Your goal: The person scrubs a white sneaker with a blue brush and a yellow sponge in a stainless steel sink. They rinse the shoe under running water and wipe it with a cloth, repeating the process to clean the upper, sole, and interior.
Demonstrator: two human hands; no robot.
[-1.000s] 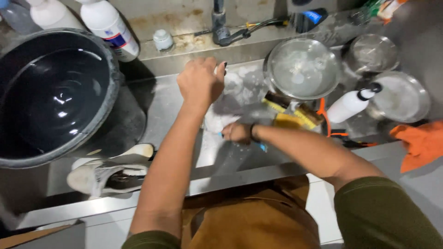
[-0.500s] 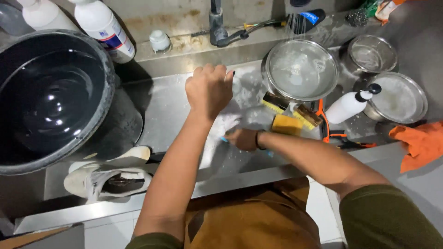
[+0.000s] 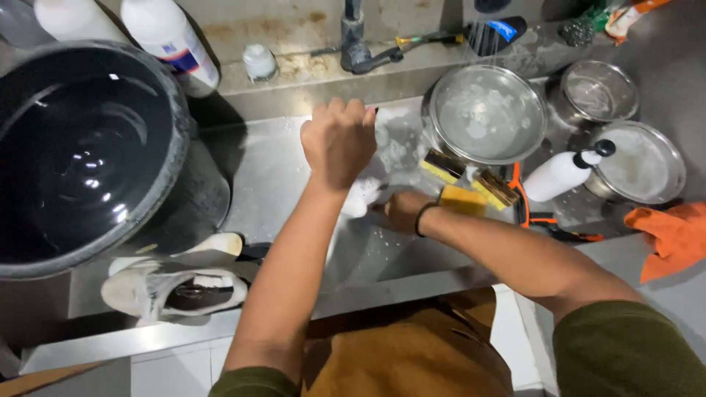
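Note:
My left hand (image 3: 338,140) is closed in a fist over the steel sink basin (image 3: 272,176). It grips a small scrubbing tool; only its dark tip (image 3: 376,111) shows past the knuckles. Just below it lies a white soapy item (image 3: 362,195), and I cannot tell exactly what it is. My right hand (image 3: 401,212), with a dark band on the wrist, holds that item from the right side. Foam covers the basin around both hands.
A large black tub (image 3: 158,95) fills the left. A white shoe (image 3: 173,288) lies on the sink's front ledge. To the right are yellow sponges (image 3: 460,198), steel bowls (image 3: 485,114), a white bottle (image 3: 559,175) and an orange cloth (image 3: 673,235). A tap (image 3: 357,48) stands behind.
My left fist has shifted a little to the right over the white item. My right hand has stayed on it, also drifting slightly right.

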